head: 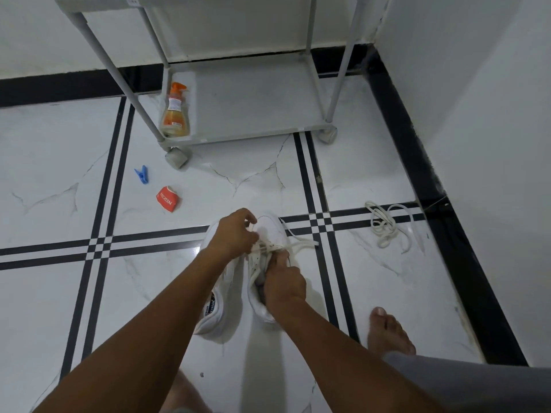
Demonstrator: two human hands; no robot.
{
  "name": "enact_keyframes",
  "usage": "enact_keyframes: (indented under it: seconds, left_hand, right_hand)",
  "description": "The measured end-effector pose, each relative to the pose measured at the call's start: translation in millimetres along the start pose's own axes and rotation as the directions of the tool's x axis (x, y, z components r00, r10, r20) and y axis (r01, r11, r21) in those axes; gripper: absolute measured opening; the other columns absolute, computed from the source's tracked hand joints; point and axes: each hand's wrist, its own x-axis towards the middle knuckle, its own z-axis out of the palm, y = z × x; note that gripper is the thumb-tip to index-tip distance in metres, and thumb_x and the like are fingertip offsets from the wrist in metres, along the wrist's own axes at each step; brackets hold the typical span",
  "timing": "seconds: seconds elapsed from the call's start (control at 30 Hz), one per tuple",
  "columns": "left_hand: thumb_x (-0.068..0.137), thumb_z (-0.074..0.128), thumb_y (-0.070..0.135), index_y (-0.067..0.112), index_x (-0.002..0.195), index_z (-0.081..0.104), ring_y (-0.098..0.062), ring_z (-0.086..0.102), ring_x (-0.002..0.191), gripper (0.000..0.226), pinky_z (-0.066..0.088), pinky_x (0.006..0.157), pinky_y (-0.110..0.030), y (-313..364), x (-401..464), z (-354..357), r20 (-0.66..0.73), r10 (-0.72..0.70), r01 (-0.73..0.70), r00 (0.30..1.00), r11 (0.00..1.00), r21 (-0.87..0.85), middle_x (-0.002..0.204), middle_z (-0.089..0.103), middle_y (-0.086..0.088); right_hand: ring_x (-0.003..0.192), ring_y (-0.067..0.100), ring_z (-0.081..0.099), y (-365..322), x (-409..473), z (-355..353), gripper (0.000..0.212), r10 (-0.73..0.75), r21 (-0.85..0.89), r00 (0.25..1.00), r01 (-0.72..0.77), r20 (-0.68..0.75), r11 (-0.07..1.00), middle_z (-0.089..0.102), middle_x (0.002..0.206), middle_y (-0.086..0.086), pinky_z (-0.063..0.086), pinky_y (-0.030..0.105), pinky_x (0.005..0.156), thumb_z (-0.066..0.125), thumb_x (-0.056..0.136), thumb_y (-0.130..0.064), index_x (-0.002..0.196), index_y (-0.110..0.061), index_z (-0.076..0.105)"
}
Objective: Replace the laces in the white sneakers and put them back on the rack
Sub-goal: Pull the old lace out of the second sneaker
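Note:
Two white sneakers stand side by side on the tiled floor, the left sneaker and the right sneaker. My left hand pinches a white lace above the right sneaker's eyelets. My right hand grips that sneaker's upper at the tongue, fingers curled into the opening. The lace's loose end trails to the right across the floor. A second loose lace lies bunched further right. The grey rack stands ahead against the wall.
An orange spray bottle stands on the rack's bottom shelf. A blue clothes peg and a red packet lie on the floor to the left. My bare foot rests at the right, near the black skirting and wall.

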Motion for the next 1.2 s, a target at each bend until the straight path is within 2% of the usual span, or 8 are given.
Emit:
enact_keyframes:
  seconds: [0.1,0.27,0.47,0.53,0.67,0.8,0.93,1.2]
  left_hand:
    - [0.089,0.059,0.003,0.015,0.116,0.063,-0.024,0.064,0.104,0.030,0.052,0.083,-0.030,1,6,6,0.026,0.098,-0.101,0.995,0.927,0.362,0.119,0.066,-0.009]
    - [0.091,0.049,-0.006,0.010,0.117,0.063,-0.026,0.063,0.094,0.033,0.043,0.074,-0.029,7,3,18,-0.053,0.256,-0.189,0.965,0.822,0.537,0.109,0.066,-0.012]
    - [0.101,0.056,0.018,0.016,0.102,0.066,-0.005,0.061,0.059,0.010,0.052,0.053,-0.026,2,3,-10,-0.185,-0.019,-0.030,0.983,0.965,-0.261,0.095,0.067,-0.008]
    - [0.092,0.069,0.041,0.022,0.105,0.065,-0.007,0.060,0.080,0.023,0.049,0.068,-0.025,-7,12,-25,-0.007,0.018,-0.017,1.000,0.989,0.149,0.104,0.064,0.003]
    - [0.076,0.077,0.054,0.022,0.093,0.067,-0.019,0.063,0.090,0.038,0.053,0.083,-0.031,-21,12,-30,0.255,-0.235,-0.052,0.938,0.632,0.773,0.103,0.070,0.001]
    - [0.090,0.064,0.048,0.020,0.073,0.069,-0.020,0.065,0.079,0.033,0.053,0.080,-0.033,-15,16,-21,0.223,-0.052,-0.056,0.973,0.890,0.452,0.084,0.071,-0.005]
    - [0.092,0.051,0.045,-0.001,0.068,0.067,-0.030,0.064,0.068,0.054,0.052,0.069,-0.040,4,13,-19,-0.121,0.208,-0.199,0.971,0.977,0.081,0.069,0.067,-0.019]
    - [0.086,0.062,0.016,0.012,0.064,0.057,-0.019,0.051,0.060,0.023,0.037,0.055,-0.026,-33,0,-5,-0.167,-0.033,0.047,0.985,0.996,0.080,0.063,0.057,-0.002]
  right_hand:
    - [0.106,0.030,0.065,-2,2,0,0.071,0.006,0.023,1.000,-0.006,-0.006,1.000,0.062,0.122,0.019,0.051,0.035,0.083,0.051,0.101,-0.041,0.153,-0.008,0.016]
    - [0.111,0.029,0.064,1,3,6,0.081,-0.022,-0.060,1.000,0.021,-0.010,0.998,0.056,0.132,0.021,0.052,0.034,0.085,0.054,0.100,-0.040,0.156,-0.002,0.008]
    - [0.109,0.029,0.064,0,5,7,0.080,-0.001,-0.031,1.000,0.000,-0.031,1.000,0.060,0.129,0.018,0.051,0.034,0.082,0.054,0.100,-0.037,0.156,-0.003,0.007]
    - [0.107,0.029,0.064,0,5,8,0.080,-0.015,-0.061,0.999,0.013,-0.033,0.998,0.058,0.131,0.017,0.049,0.034,0.077,0.054,0.101,-0.037,0.156,-0.002,0.008]
    - [0.104,0.030,0.064,2,6,7,0.076,-0.037,-0.063,0.999,0.036,-0.020,0.997,0.054,0.136,0.016,0.043,0.034,0.071,0.052,0.101,-0.030,0.157,-0.005,0.008]
    - [0.104,0.029,0.065,4,5,7,0.077,-0.040,-0.071,0.999,0.038,-0.015,0.997,0.056,0.133,0.015,0.046,0.034,0.073,0.054,0.100,-0.034,0.156,-0.005,0.011]
    - [0.107,0.029,0.065,3,5,3,0.073,-0.040,-0.082,0.999,0.038,-0.017,0.996,0.057,0.134,0.016,0.052,0.035,0.082,0.052,0.102,-0.034,0.155,-0.003,0.014]
    - [0.108,0.030,0.063,4,5,3,0.073,-0.098,-0.181,0.995,0.096,-0.005,0.979,0.039,0.153,0.017,0.051,0.035,0.077,0.051,0.102,-0.025,0.156,0.000,0.010]
